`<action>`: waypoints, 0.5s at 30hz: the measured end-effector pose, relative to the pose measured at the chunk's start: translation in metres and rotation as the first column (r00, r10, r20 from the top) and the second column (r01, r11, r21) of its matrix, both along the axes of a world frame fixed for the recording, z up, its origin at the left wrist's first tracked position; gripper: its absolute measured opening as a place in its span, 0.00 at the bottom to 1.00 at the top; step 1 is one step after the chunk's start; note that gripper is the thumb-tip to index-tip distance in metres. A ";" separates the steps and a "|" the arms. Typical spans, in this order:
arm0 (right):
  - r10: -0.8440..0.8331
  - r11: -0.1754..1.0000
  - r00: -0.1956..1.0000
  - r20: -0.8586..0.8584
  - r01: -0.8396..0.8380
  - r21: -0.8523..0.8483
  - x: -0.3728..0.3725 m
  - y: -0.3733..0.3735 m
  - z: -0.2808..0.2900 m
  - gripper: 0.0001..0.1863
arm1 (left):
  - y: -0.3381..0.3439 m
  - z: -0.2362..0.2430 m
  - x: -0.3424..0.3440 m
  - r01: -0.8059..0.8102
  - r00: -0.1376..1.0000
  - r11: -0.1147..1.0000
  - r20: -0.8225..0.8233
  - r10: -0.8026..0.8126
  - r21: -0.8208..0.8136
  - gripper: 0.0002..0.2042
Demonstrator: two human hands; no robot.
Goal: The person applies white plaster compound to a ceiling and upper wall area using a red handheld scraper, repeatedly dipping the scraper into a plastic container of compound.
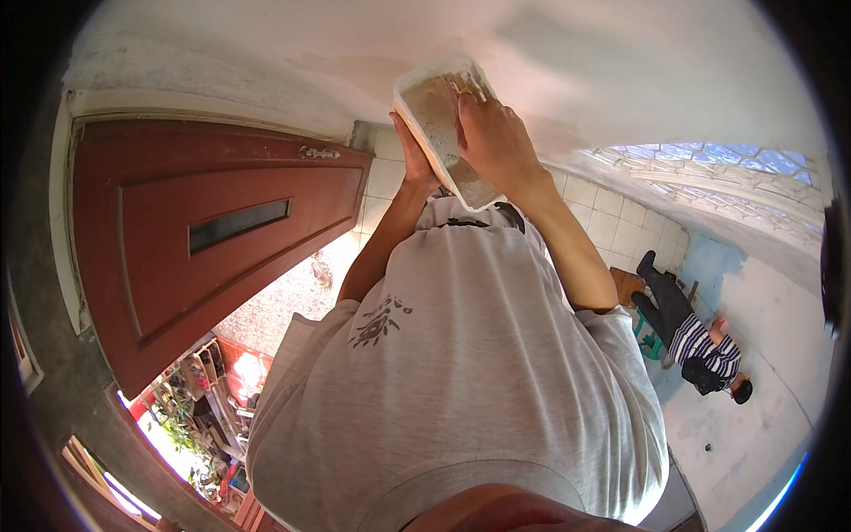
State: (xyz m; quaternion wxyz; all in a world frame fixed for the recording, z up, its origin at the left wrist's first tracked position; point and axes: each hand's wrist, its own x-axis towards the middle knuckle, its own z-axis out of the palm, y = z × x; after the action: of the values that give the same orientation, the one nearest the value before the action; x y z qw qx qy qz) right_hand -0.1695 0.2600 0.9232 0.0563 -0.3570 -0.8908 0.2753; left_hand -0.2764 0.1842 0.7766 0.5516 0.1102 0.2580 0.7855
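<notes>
My left hand (415, 155) grips the long left side of a white rectangular plastic tray (409, 105), fingers against its outer wall. Inside the tray, a thin, wet, pale beige paste coats the floor, with whitish smears near the far end. Over the tray's right side, my right hand (494, 137) is closed, its back toward me, around something I cannot make out. A small yellowish bit shows by its fingertips; the rest is hidden by the hand. The tray is held tilted in front of my waist, close to a patchy plastered wall (585, 62).
On the left is a reddish-brown door (151, 222) with a small window slot; a cluttered area with plants (177, 421) lies beyond it. Tiles (612, 217) run along behind the tray. To the right, a person in a striped shirt (705, 348) sits on a green stool (650, 341), below metal window grilles (709, 173).
</notes>
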 end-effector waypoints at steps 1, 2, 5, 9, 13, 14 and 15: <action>0.000 1.000 1.000 0.000 0.000 0.000 -0.001 -0.001 -0.013 0.11 | -0.001 0.000 0.000 -0.005 1.000 0.998 -0.026 0.004 -0.059 0.43; 0.075 0.997 0.988 -0.133 -0.072 0.026 0.000 -0.004 -0.036 0.11 | 0.000 0.001 0.001 0.001 0.999 0.993 -0.054 -0.008 -0.115 0.43; 0.159 0.987 0.955 -0.251 -0.159 0.020 -0.001 -0.012 -0.047 0.10 | -0.003 -0.005 0.001 0.002 1.000 0.974 0.030 0.005 -0.225 0.49; 0.224 0.973 0.963 -0.152 -0.231 -0.028 0.003 -0.015 -0.031 0.11 | -0.004 -0.005 -0.007 -0.027 0.989 0.992 -0.150 0.009 -0.124 0.49; 0.056 0.998 0.990 -0.126 -0.053 0.030 0.008 -0.017 -0.004 0.12 | 0.002 -0.002 -0.003 -0.166 0.985 0.975 -0.067 0.157 -0.149 0.50; 0.055 0.998 0.991 -0.125 -0.051 0.031 0.009 -0.017 -0.007 0.12 | 0.001 -0.008 -0.007 -0.080 0.995 0.996 0.061 0.083 -0.048 0.50; 0.078 0.997 0.985 -0.153 -0.077 0.015 0.009 -0.017 -0.015 0.12 | -0.001 -0.014 -0.009 -0.007 0.984 0.998 0.180 -0.005 0.062 0.49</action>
State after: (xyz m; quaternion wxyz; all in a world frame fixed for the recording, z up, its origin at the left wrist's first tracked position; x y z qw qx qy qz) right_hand -0.1607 0.2429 0.9086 0.1157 -0.2995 -0.8983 0.2998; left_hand -0.2857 0.1836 0.7628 0.5685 0.0558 0.1823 0.8003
